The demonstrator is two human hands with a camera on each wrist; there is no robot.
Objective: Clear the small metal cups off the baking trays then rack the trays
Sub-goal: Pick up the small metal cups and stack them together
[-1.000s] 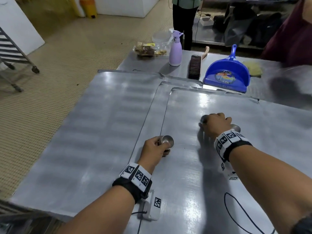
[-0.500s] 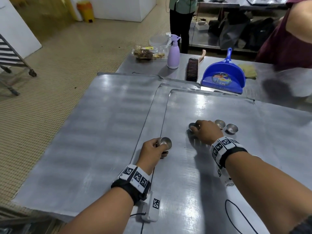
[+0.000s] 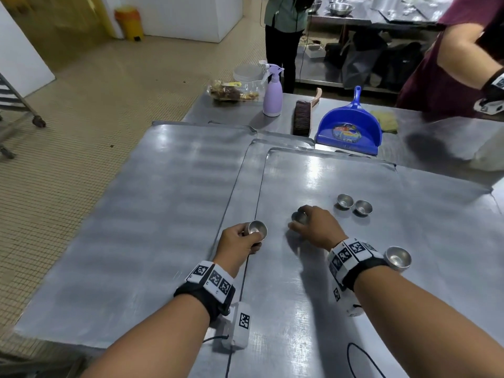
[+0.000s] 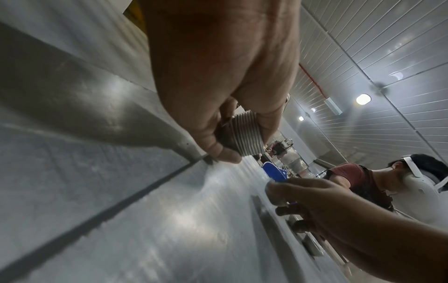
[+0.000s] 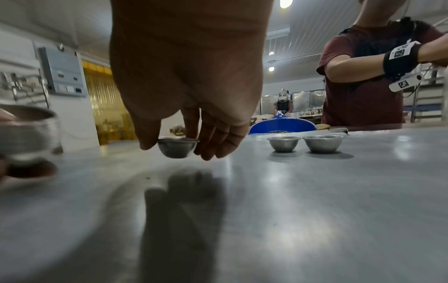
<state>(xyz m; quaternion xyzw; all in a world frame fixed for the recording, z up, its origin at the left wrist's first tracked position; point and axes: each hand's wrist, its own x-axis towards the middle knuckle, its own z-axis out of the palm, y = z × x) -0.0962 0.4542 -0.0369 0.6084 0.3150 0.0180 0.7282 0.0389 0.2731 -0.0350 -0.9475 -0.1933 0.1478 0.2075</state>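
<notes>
My left hand (image 3: 240, 240) grips a stack of nested small metal cups (image 3: 257, 229) over the left edge of the top baking tray (image 3: 313, 309); the stack's ribbed rims (image 4: 244, 136) show in the left wrist view. My right hand (image 3: 313, 227) pinches a single metal cup (image 3: 299, 217) between thumb and fingers, just above the tray (image 5: 177, 148). Two more cups (image 3: 345, 201) (image 3: 363, 207) stand side by side to the right, and a further cup (image 3: 397, 258) sits by my right wrist. Other trays (image 3: 163, 214) lie underneath and to the left.
At the table's far end stand a blue dustpan (image 3: 349, 129), a brush (image 3: 302, 118), a purple spray bottle (image 3: 272, 94) and a bag of food (image 3: 231, 91). A person in a maroon shirt (image 3: 450, 64) stands at the far right. A wheeled rack (image 3: 13, 102) is on the floor at left.
My right hand has moved left from the pair of cups toward my left hand, carrying one cup. My left hand has kept the stack almost still.
</notes>
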